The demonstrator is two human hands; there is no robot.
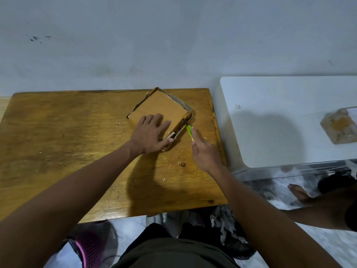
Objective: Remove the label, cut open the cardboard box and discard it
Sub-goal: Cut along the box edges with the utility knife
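wall (154, 35): pale grey-blue, scuffed, beyond the hands | table (58, 142): worn wood, under them | white surface (289, 122): to their right | floor (328, 246): pale, perhaps marbled

One cardboard box (158, 108), one green cutter (189, 133), two hands — one wooden table (58, 142).

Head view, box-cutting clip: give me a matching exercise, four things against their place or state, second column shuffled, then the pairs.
Things:
1. left hand
2. right hand
3. cardboard box
4. clear block

States:
A. on the white surface, far right
B. grips the green cutter
C. lies on the wooden table
D. pressed flat on the box top

Pairs: 1-D, 2-B, 3-C, 4-A
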